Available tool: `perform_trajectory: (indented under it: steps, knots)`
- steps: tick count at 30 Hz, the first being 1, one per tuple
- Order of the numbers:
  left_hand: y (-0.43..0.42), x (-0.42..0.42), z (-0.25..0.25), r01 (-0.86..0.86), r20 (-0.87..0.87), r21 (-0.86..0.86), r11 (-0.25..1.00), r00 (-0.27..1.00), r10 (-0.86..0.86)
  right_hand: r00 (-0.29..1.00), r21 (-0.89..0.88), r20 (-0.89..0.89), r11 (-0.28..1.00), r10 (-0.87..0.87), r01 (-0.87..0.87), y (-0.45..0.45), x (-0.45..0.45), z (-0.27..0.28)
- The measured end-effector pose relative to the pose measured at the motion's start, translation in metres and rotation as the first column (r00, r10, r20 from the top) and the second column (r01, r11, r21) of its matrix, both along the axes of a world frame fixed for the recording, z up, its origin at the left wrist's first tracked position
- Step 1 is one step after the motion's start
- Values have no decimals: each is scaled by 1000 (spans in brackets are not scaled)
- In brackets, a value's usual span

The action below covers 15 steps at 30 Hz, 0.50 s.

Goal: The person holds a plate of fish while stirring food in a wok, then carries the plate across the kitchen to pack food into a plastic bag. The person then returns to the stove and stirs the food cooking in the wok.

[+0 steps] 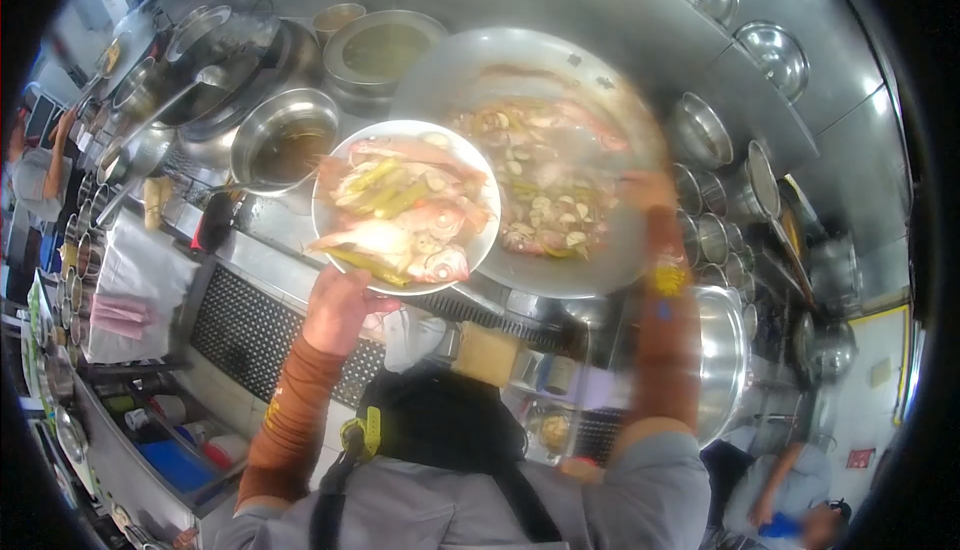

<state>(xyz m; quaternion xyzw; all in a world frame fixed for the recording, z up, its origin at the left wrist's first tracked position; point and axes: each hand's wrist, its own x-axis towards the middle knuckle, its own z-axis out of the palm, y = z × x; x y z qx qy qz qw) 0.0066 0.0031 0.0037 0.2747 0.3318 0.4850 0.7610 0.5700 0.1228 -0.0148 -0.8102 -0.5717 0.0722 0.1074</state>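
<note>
My left hand [340, 310] grips the near edge of a white plate [490, 235], thumb towards the rim. Whole pinkish fish [405, 235] lie on the plate with yellow-green pepper-like strips [385, 188]. Just right of the plate sits a wide steel wok [430, 90], its far wall stained brown. Inside the wok, more fish pieces, green strips and pale slices [550, 210] lie in a hazy, steamy patch. My right hand [648, 190] is over the wok's right side, smeared by motion; its fingers and anything in them cannot be made out.
A steel pot of brown liquid [290, 155] stands left of the plate, with a round pot [385, 55] behind it. A ladle [210, 77] lies over a dark wok. A large steel bowl [725, 350] is at right. Co-workers stand far left [40, 175] and lower right [785, 490].
</note>
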Motion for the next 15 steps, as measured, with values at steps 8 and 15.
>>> perform_trajectory:
  steps: [8, 15]
  knots:
    - [-2, -5, 0, 2, 22, 3, 1000, 1000, -2, 996, 70, 10, 993, 90, -90, -26, -52, 90]
    - [-6, -7, 4, 22, 35, 15, 1000, 999, -23, 948, 96, -216, 971, 235, -219, -73, -151, 169]
